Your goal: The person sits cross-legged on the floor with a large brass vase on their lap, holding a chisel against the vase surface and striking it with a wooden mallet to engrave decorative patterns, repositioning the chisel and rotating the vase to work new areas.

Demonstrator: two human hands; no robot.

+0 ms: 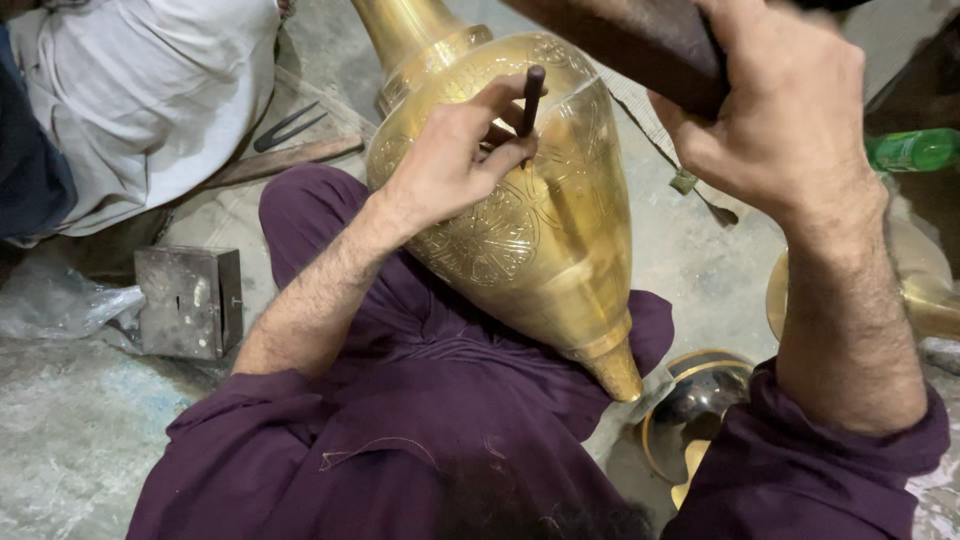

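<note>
Head view: person seated on floor, purple clothes.
Metal box [190, 300]: far left, on the floor [60, 440].
Left hand [455, 155]: grip pinched around dark punch [531, 100], tip on the vase.
Brass vase [545, 230]: engraved, lying tilted across the lap, centre.
Right hand [780, 100]: grip closed around dark wooden mallet [630, 40], raised right.
Green bottle [915, 150]: far right.

wooden tool [640, 45] head cut off at top edge; punch [531, 100] tip hidden, perhaps touching brass vessel [540, 240].
</note>
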